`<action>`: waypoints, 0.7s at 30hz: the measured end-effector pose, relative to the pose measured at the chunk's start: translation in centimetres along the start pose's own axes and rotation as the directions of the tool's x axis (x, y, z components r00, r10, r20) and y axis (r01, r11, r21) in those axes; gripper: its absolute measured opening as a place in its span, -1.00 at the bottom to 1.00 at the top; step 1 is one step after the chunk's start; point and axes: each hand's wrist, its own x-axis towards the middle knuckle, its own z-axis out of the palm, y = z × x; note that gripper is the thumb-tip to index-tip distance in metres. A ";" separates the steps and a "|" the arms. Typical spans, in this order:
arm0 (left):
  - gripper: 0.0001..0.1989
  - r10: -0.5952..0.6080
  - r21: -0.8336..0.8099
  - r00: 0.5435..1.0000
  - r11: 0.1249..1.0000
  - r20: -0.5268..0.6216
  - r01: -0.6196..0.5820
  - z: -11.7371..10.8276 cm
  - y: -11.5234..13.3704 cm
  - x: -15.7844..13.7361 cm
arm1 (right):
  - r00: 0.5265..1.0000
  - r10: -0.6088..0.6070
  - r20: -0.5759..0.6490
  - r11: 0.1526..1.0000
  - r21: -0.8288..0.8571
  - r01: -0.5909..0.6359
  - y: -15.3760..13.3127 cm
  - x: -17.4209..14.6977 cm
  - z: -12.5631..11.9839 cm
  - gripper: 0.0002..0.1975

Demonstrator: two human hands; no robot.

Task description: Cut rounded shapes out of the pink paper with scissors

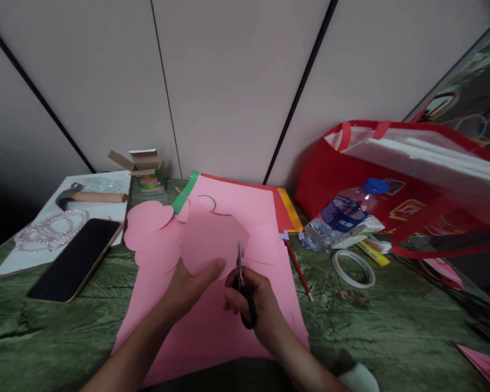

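Gripping the scissors [250,316] here with the right hand [258,296], with fingers [232,299] curled round them! Pinching just left of the scissors with the left hand [195,282], thumb [215,268] stretched towards them, remaining fingers hidden. Angling in the bare left forearm [141,332] from lower left of the scissors, the right forearm [296,351] from lower right.

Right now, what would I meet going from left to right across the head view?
Smartphone, small open cardboard box, left hand, scissors in the right hand, red pencil, roll of tape.
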 end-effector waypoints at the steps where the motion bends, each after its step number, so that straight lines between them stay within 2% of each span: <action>1: -0.63 0.006 -0.006 1.000 1.000 0.001 -0.006 0.0 -0.1 0.0 | 1.000 0.000 0.001 1.000 0.004 0.000 0.0 0.0 0.0 -0.90; 10: -0.78 0.020 0.023 1.000 1.000 -0.008 -0.020 -0.1 0.0 0.2 | 1.000 0.009 0.010 1.000 0.000 -0.009 -0.6 -0.2 0.0 -0.88; 21: -0.75 0.009 -0.054 1.000 0.998 -0.021 -0.010 -0.3 -0.5 0.2 | 1.000 0.002 0.025 1.000 0.010 -0.002 -0.6 -0.2 0.0 -0.87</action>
